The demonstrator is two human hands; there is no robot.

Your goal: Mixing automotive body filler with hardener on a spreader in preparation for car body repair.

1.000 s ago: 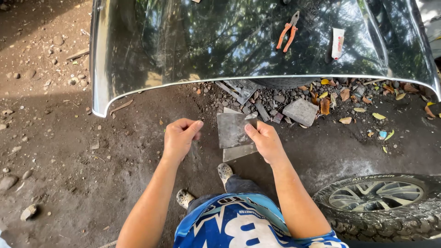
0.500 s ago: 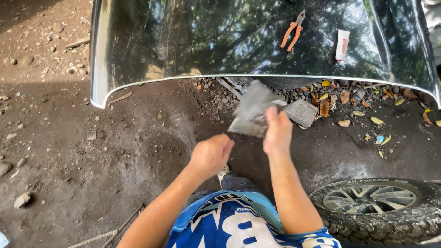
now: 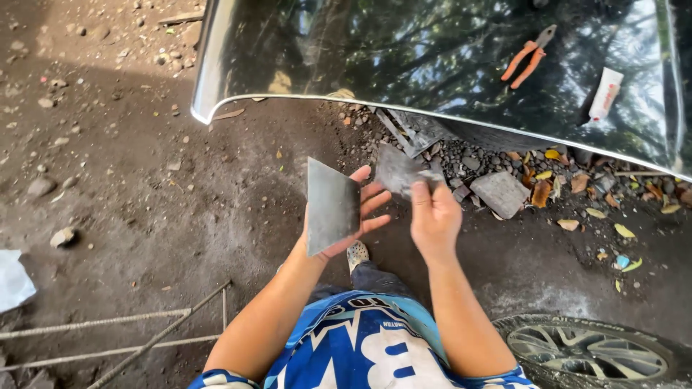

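Wheel cut off at frame edge

Outdoor dirt-floor car repair yard: car hood, pliers, wheel.
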